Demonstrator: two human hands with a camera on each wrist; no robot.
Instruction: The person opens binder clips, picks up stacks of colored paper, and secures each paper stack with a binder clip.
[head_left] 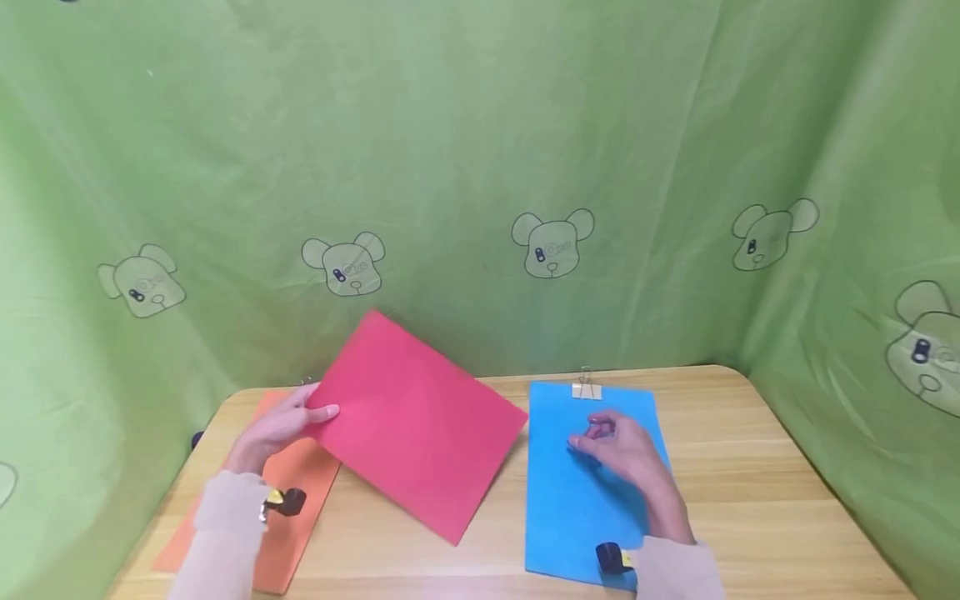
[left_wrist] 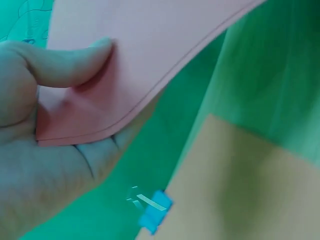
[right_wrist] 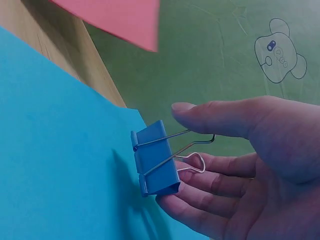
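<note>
In the head view, my left hand (head_left: 277, 429) grips a red rectangular sheet (head_left: 420, 425) by its left corner, thumb on top and fingers beneath. It is raised and tilted over the table; in the left wrist view the red sheet (left_wrist: 165, 30) looks pink, with a thin line along its edge. My right hand (head_left: 618, 450) is above a blue sheet (head_left: 570, 517), fingers curled. The right wrist view shows a binder clip (right_wrist: 157, 160), bluish there, held by its wire handles between thumb and fingers. Another binder clip (head_left: 587, 391) sits on the blue sheet's top edge.
An orange sheet (head_left: 281, 546) lies at the left of the wooden table (head_left: 750, 467), partly under the left arm. A binder clip (left_wrist: 156, 210) is on its edge. Green curtains (head_left: 450, 150) with bear faces stand behind the table and at both sides.
</note>
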